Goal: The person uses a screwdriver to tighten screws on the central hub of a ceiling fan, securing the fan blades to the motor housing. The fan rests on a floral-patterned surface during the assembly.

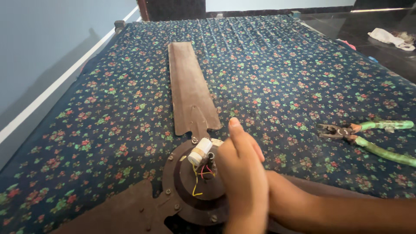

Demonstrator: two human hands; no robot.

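Note:
A dark brown ceiling fan lies on a floral cloth [281,78]. One long blade [188,86] points away from me and another blade [117,212] runs off the lower left. On the round motor hub [180,177] sits a white cylindrical capacitor [200,151] with red and yellow wires [200,175]. My left hand [242,182] is closed at the hub's centre, thumb up, just right of the capacitor. My right hand [259,151] is tucked behind it and mostly hidden, its forearm coming in from the right. What the hands grip is hidden.
Green-handled pliers [368,136] lie on the cloth to the right, jaws towards the fan. A pale wall with a white strip runs along the left edge. Beyond the far right edge is dark floor with a white rag [392,38].

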